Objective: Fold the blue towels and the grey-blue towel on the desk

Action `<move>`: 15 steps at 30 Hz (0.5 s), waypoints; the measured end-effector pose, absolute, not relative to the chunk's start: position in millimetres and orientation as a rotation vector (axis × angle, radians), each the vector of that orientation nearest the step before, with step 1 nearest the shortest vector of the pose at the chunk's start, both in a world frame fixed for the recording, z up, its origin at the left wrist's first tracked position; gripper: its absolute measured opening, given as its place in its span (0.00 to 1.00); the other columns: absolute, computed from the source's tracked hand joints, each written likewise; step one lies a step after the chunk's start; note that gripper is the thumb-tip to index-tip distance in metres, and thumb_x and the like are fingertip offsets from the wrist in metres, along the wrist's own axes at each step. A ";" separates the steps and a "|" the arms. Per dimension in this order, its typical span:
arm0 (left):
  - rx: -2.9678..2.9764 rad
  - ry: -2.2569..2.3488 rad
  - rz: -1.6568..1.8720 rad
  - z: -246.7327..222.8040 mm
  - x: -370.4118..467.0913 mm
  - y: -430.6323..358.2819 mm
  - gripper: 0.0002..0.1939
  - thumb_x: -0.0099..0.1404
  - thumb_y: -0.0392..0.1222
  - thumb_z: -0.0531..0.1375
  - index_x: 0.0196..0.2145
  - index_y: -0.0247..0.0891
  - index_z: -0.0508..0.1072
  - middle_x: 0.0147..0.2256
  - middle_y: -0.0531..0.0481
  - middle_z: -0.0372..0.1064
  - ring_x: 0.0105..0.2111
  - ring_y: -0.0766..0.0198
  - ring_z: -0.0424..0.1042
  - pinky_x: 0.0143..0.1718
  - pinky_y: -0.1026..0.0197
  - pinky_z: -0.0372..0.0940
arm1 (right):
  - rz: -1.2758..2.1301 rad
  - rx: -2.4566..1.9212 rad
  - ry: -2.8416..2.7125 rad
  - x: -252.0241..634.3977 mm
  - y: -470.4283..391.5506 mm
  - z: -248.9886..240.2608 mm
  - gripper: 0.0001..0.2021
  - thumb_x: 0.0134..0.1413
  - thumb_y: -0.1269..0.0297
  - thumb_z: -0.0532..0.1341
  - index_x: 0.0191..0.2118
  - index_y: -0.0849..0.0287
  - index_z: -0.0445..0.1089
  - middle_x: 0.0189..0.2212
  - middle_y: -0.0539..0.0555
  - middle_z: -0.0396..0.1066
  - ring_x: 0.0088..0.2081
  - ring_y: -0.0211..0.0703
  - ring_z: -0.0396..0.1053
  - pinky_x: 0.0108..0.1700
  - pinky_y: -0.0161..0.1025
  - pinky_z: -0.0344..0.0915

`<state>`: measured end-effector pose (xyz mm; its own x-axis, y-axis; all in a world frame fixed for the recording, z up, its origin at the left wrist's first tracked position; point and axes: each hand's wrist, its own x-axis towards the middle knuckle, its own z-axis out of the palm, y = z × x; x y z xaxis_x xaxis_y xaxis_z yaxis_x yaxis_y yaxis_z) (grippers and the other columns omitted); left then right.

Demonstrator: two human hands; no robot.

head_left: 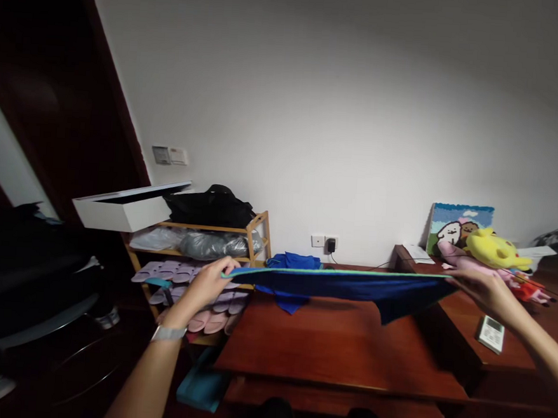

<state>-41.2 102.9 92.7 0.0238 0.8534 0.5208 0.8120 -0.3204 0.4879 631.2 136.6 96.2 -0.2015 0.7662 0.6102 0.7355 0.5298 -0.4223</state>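
Observation:
A dark blue cloth (331,285) with a light green edge is stretched level between my two hands, above a reddish-brown wooden table. My left hand (214,277) pinches its left end, and a pale band circles that wrist. At the other end my right hand (478,290) is closed on the cloth's right corner. One corner of the cloth hangs down toward the right. Behind it, more blue fabric (294,261) lies at the table's back edge, partly hidden by the stretched cloth.
A wooden rack (253,233) on the left carries slippers, plastic bags, a black bag (212,205) and a white box (121,211). Plush toys (496,249), a dog picture (459,221) and a white remote (491,333) are on the right-hand surface. A chair (46,326) stands far left.

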 end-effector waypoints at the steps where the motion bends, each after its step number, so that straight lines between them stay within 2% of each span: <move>1: 2.170 1.819 1.185 77.7 -45.1 95.2 0.07 0.59 0.45 0.54 0.26 0.46 0.57 0.43 0.47 0.79 0.44 0.53 0.74 0.46 0.58 0.65 | 0.067 -1.219 -1.965 633.9 131.7 82.5 0.26 0.56 0.35 0.60 0.39 0.53 0.82 0.38 0.62 0.82 0.39 0.55 0.79 0.43 0.44 0.72; 4: 2.056 1.843 1.068 9.8 -53.9 75.4 0.04 0.57 0.43 0.53 0.26 0.46 0.60 0.45 0.48 0.80 0.49 0.51 0.76 0.51 0.55 0.67 | 0.127 -1.258 -2.008 630.3 115.4 18.9 0.23 0.58 0.37 0.60 0.41 0.48 0.83 0.41 0.60 0.82 0.42 0.59 0.79 0.45 0.49 0.74; 6: 2.008 1.856 1.033 -46.5 -55.8 67.0 0.04 0.57 0.43 0.54 0.25 0.47 0.63 0.44 0.48 0.81 0.50 0.51 0.76 0.54 0.55 0.67 | 0.173 -1.279 -1.999 618.6 106.7 -36.7 0.23 0.57 0.35 0.59 0.39 0.46 0.83 0.41 0.60 0.82 0.42 0.62 0.79 0.46 0.56 0.75; 8: 1.933 1.896 0.966 -102.0 -54.8 61.5 0.06 0.59 0.44 0.54 0.30 0.48 0.71 0.44 0.48 0.82 0.49 0.51 0.78 0.53 0.55 0.68 | 0.246 -1.289 -1.950 602.6 100.0 -95.2 0.23 0.56 0.35 0.59 0.36 0.44 0.83 0.41 0.59 0.82 0.44 0.64 0.80 0.46 0.60 0.76; 10: 1.876 1.924 0.876 -149.3 -52.7 56.7 0.10 0.60 0.45 0.54 0.36 0.51 0.75 0.44 0.49 0.82 0.49 0.51 0.79 0.52 0.55 0.70 | 0.356 -1.233 -1.908 587.0 93.9 -149.7 0.18 0.57 0.39 0.59 0.38 0.39 0.83 0.44 0.54 0.82 0.46 0.62 0.79 0.47 0.59 0.77; 12: 1.844 1.947 0.807 -183.8 -52.2 51.0 0.13 0.60 0.45 0.55 0.39 0.53 0.77 0.43 0.49 0.82 0.49 0.50 0.79 0.52 0.55 0.70 | 0.426 -1.183 -1.894 576.3 88.0 -195.2 0.13 0.57 0.43 0.60 0.37 0.34 0.82 0.43 0.49 0.82 0.47 0.62 0.79 0.46 0.60 0.77; 15: 1.829 1.966 0.795 -210.6 -56.9 40.8 0.19 0.60 0.43 0.53 0.46 0.55 0.78 0.45 0.50 0.81 0.50 0.50 0.79 0.53 0.55 0.70 | 0.451 -1.195 -1.893 573.9 81.1 -242.7 0.10 0.55 0.45 0.61 0.37 0.31 0.81 0.42 0.46 0.82 0.45 0.64 0.79 0.45 0.64 0.77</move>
